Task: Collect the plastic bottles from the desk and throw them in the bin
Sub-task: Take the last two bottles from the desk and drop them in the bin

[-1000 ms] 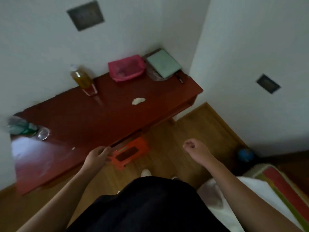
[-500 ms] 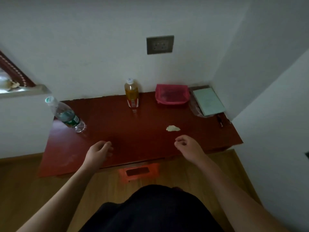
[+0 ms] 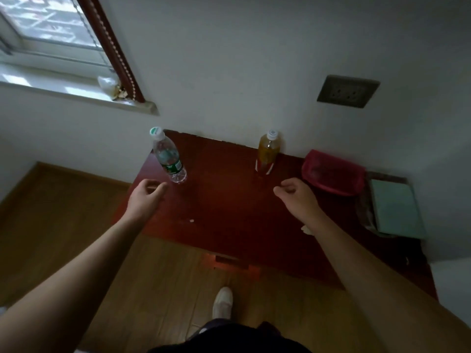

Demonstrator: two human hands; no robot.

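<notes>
Left hand [image 3: 146, 197], loosely curled, empty, has advanced beside water bottle [image 3: 168, 156], centre-left; right hand [image 3: 297, 197], also empty, nears yellow drink bottle [image 3: 267, 155]. Both bottles still on counter [image 3: 229, 205].

A dark red counter [image 3: 224, 220] stands against a white wall [image 3: 229, 59], under and beyond the left fingers [image 3: 159, 187] and right fingers [image 3: 281, 191]. A grey socket [image 3: 348, 91] sits in the wall above and right of the right fingers. Far up and left of the left fingers, a window [image 3: 43, 26] with a dark red frame [image 3: 108, 47] and pale sill [image 3: 76, 94] gives daylight to the dim room, and a wooden floor [image 3: 63, 217] spreads left of those fingers.
</notes>
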